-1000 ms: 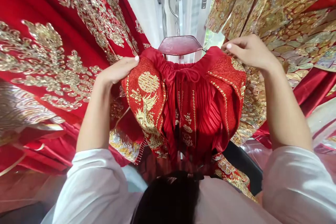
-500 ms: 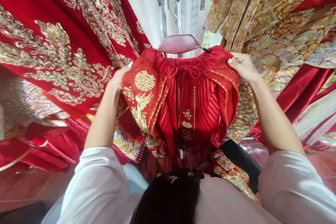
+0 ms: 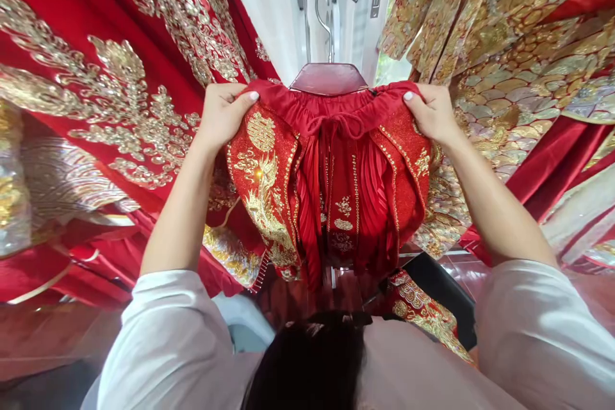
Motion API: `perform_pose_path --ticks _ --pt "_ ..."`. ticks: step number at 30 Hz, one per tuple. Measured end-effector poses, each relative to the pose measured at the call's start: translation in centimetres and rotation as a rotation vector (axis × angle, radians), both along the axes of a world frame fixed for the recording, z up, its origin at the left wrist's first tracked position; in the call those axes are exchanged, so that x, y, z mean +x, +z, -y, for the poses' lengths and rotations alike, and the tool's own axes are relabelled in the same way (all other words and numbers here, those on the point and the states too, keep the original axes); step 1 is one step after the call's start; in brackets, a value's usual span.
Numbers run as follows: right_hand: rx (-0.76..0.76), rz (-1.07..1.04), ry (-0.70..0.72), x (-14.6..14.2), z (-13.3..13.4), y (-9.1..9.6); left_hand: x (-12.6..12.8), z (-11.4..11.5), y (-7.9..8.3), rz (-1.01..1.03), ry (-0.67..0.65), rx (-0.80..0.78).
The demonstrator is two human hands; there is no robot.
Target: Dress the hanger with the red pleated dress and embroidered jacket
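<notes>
One red pleated skirt [image 3: 341, 186] is held up just below one hanger [image 3: 330, 79], its gathered waistband [image 3: 331, 106] overlapping the lower edge of the hanger's burgundy bar in this view. Two hands hold it. The left hand [image 3: 223, 112], to the left of the hanger, pinches one end of the waistband, thumb in front and fingers curled behind; the right hand [image 3: 435, 112], to the hanger's right, pinches the other end in the same way. The skirt thus spreads between the two grips and drops below both, touching each. One drawstring bow [image 3: 336, 123] sits below the middle of the hanger, and at least three gold-embroidered panels show beneath it. The hanger has one metal hook [image 3: 318, 9]; whether it hangs on anything, I cannot tell. Left of the hanger is a red gown [image 3: 118, 67] with sequinned sprays, and right of it a gold patterned robe [image 3: 494, 102]. Well below and right of the hanger, one red-and-gold embroidered garment [image 3: 425, 314] lies beside a black seat [image 3: 446, 295].
</notes>
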State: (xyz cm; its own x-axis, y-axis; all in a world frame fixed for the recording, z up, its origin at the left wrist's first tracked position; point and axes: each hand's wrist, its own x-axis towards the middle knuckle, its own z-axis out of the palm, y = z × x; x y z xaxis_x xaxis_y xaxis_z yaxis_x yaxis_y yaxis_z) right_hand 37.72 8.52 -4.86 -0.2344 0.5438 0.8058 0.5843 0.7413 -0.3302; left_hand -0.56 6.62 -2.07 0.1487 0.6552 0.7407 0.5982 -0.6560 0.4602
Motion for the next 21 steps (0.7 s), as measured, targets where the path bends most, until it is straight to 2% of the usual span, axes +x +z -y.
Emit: perform_pose_path --ticks 2,5,8,11,13,14,17,18,19,21 --pt "-0.031 0.084 0.032 0.1 0.8 -0.2 -0.7 0.3 -1.4 0.009 0.045 -0.019" --pt "-0.044 0.158 0.019 0.7 2.2 -0.2 -1.1 1.8 -4.4 0.0 0.276 0.022" --pt "0.001 0.131 -0.017 1.3 2.8 -0.4 -1.9 2.8 -7.3 0.036 0.469 -0.077" --pt "-0.016 0.112 -0.018 1.6 2.2 -0.8 -3.6 2.4 -8.6 0.256 0.534 -0.138" --pt "-0.078 0.106 0.003 1.6 1.3 -1.0 -4.6 1.6 -8.8 0.459 0.487 -0.107" --pt "-0.117 0.094 0.015 1.6 0.8 -1.0 -4.9 1.1 -8.8 0.522 0.409 -0.113" --pt "-0.215 0.005 0.043 1.7 0.1 -0.7 -4.5 -0.7 -9.5 0.542 0.038 -0.274" --pt "-0.218 -0.022 0.047 1.8 0.3 -0.6 -4.3 -1.4 -10.1 0.546 -0.043 -0.336" --pt "-0.204 -0.036 0.049 2.0 0.8 -0.5 -4.1 -2.0 -10.9 0.551 -0.063 -0.379" --pt "-0.137 -0.011 0.04 2.8 2.4 -1.1 -4.0 -2.8 -13.4 0.522 0.026 -0.4"
